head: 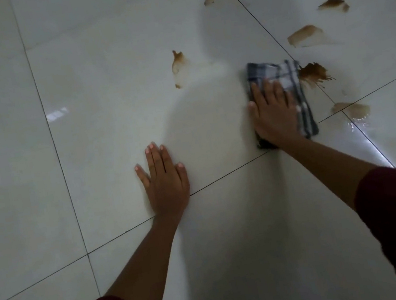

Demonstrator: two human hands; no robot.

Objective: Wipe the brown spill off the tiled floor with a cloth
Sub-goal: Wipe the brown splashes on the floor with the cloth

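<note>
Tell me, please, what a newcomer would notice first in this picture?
Brown stains scattered over the pale tiled floor, mostly at upper right, catch the eye first. Next, the right hand pressing flat on a checked cloth beside the darkest stain. The left hand rests flat on the floor, lower centre.

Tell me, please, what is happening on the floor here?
A person is wiping brown spill off the tiled floor. The right hand presses a folded checked cloth flat beside a dark brown splash. The left hand rests flat on a bare tile for support. Several brown patches remain, such as one further off.
</note>
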